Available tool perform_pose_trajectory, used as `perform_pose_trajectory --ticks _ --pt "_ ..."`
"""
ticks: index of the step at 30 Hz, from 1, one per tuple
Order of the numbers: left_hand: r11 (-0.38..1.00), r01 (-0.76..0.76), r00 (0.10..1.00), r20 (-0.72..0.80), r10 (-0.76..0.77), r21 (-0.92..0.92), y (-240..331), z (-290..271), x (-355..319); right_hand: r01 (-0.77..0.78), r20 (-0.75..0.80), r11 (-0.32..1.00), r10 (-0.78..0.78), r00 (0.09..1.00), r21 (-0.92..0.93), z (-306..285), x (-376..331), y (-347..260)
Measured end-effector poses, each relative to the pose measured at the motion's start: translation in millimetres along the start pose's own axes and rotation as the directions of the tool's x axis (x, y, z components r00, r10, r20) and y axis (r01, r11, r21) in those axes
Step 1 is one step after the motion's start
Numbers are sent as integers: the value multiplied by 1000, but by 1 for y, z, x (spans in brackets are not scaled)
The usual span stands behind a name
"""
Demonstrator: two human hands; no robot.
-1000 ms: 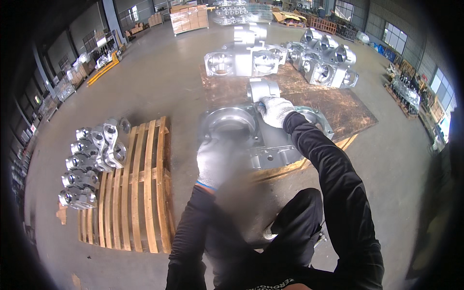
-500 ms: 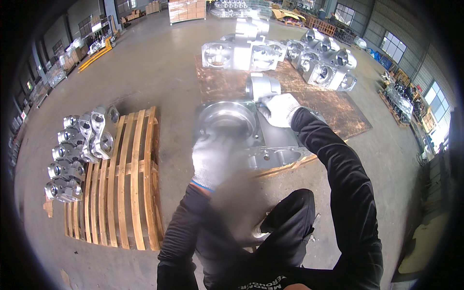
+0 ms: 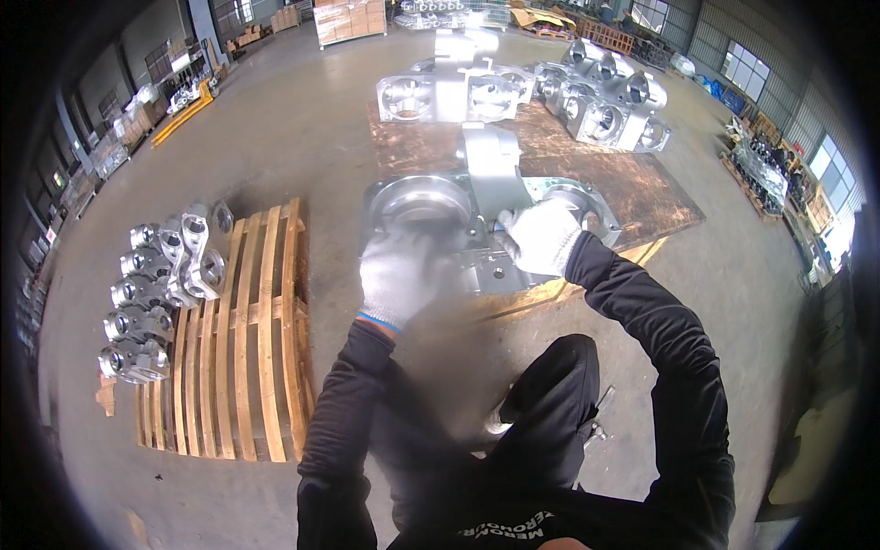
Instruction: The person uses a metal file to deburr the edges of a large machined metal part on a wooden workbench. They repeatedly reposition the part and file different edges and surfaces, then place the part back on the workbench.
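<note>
A large grey metal casting (image 3: pixel 477 206) with round flanges lies on a brown board (image 3: pixel 632 197) in front of me. My left hand (image 3: pixel 396 275), in a white glove, rests on the near side of its left flange, blurred by motion. My right hand (image 3: pixel 541 236), also gloved, is pressed on the casting's middle body beside the right flange. Whether either hand truly grips the metal or only touches it is unclear. Both sleeves are black.
A wooden pallet (image 3: pixel 247 339) at the left carries several small silver castings (image 3: pixel 156 284) along its left side. More large castings (image 3: pixel 513 87) stand in rows at the back of the board. Concrete floor lies all around; shelving lines the left wall.
The view has shifted, bringing the casting closer and lower in the picture. My right hand has slid from the upper middle down toward the near right side; my left hand stays on the left flange.
</note>
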State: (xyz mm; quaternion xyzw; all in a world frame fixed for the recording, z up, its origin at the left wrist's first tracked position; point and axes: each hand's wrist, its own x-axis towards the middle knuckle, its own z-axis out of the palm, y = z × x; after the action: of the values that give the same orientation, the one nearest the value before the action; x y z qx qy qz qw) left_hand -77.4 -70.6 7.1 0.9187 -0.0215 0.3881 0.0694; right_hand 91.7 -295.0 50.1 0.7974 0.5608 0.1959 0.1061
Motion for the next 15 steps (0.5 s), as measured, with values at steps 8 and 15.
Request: perform_pose_trajectory --ticks 8,15 --pt "999 6 1000 6 -6 50 0 2 1 34 -130 985 -11 991 169 -16 -36 -22" --pt "1000 -17 1000 19 17 4 2 -4 4 -137 -256 958 202 945 251 -14 -89 -14"
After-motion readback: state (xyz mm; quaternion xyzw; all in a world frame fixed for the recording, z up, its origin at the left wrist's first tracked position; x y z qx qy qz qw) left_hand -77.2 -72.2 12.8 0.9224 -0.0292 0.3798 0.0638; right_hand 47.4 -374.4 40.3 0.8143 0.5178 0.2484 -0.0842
